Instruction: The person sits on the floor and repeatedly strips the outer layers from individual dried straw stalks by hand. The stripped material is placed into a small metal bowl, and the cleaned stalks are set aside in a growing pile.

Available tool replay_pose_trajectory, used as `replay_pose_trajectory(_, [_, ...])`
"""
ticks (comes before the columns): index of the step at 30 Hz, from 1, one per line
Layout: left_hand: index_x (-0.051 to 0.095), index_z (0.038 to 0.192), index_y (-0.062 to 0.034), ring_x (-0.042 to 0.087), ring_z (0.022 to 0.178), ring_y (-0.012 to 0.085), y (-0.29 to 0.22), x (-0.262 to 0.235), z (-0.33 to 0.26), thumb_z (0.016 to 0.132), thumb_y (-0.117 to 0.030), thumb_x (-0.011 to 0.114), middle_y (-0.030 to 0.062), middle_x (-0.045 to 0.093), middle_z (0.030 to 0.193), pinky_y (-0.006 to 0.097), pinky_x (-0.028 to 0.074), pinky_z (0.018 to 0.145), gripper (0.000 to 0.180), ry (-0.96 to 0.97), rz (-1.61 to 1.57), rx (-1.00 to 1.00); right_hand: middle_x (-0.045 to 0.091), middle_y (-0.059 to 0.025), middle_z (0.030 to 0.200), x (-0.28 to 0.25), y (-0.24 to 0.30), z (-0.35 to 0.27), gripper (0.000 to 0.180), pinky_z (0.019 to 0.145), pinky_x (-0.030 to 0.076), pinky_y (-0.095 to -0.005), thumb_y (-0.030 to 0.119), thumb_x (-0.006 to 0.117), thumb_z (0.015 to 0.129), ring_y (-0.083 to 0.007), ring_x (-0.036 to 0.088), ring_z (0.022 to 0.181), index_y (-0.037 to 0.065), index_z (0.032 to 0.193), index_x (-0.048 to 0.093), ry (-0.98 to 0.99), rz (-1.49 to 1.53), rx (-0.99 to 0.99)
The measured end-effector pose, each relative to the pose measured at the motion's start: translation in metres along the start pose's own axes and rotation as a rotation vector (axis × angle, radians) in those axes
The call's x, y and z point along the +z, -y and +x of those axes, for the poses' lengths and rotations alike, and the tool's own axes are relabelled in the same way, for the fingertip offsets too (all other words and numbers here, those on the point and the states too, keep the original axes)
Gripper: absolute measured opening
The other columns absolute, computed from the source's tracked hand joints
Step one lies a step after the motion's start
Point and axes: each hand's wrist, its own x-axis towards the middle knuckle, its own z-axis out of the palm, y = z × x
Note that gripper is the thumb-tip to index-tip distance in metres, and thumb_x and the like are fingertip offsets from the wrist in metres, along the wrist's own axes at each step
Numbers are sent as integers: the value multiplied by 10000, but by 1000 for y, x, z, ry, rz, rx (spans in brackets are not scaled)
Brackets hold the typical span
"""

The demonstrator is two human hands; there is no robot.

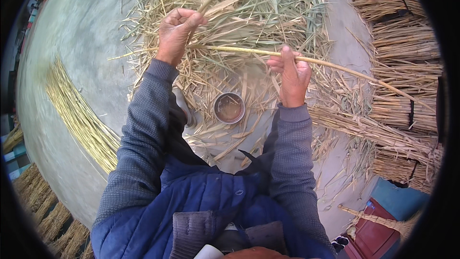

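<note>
Yellow-tan stalk point(235, 49), long and thin, runs across the front of the person, left to right, bowing downward toward its right end. Head view, only one up.

Right hand point(292, 73): gripping the stalk, thumb on top, fingers curled underneath. Closed, no visible slack. Long end sticks out past it to the right, over the stacked bundles point(405, 43).

Left hand point(176, 31): mostly closed, thumb against curled fingers, pinching a dry strip point(210, 1) that points up and right out of the grip. Stalk passes behind at wrist level, thin tip showing left of the wrist. Can't tell if this hand touches the stalk too.

Hands well apart, left one a bit higher in view, both over the near part of a pile of dry leaves and husks point(273, 14), green-grey toward the far side.

Round metal bowl point(243, 109) sits on the floor below and between the hands, some murky contents, can't tell what. Row of yellowish stalks point(81, 115) lies on the grey floor point(81, 43) at left. Stacked bundles at right have dark ties; a looser bundle point(369, 127) juts in toward the right forearm. Dark red box point(378, 232) lower right.
</note>
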Motion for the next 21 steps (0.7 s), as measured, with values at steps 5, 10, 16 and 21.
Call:
replay_pose_trajectory(5, [672, 943, -34, 685, 734, 109, 7, -37, 21, 920, -196, 741, 77, 737, 845, 229, 519, 646, 178, -134, 296, 181, 721, -148, 808, -2, 2, 0, 366, 596, 544, -225, 350, 664, 987, -153, 707, 675, -10, 943, 614, 23, -43, 0])
replay_pose_trajectory(10, [712, 949, -70, 624, 893, 318, 11, -56, 16, 922, -280, 683, 98, 720, 957, 437, 455, 786, 213, 63, 1466, 494, 720, -140, 791, 1, 4, 2, 343, 604, 540, -223, 331, 668, 987, -155, 709, 684, -8, 954, 628, 22, -96, -44])
replay_pose_trajectory(16, [708, 1129, -48, 664, 1031, 225, 10, -37, 7, 853, -296, 788, 70, 739, 1040, 379, 494, 943, 380, 346, 752, 187, 725, -139, 888, 1, 5, 7, 302, 656, 543, -222, 278, 674, 986, -158, 717, 748, -18, 1010, 620, 45, -81, -77])
replay_pose_trajectory(21, [712, 1161, -65, 655, 1080, 247, 20, -23, 4, 808, -385, 829, 116, 715, 1091, 380, 512, 957, 491, 573, 714, 35, 724, -135, 933, -3, 12, 10, 287, 706, 571, -247, 250, 669, 987, -172, 720, 784, -26, 1045, 614, 33, -91, -104])
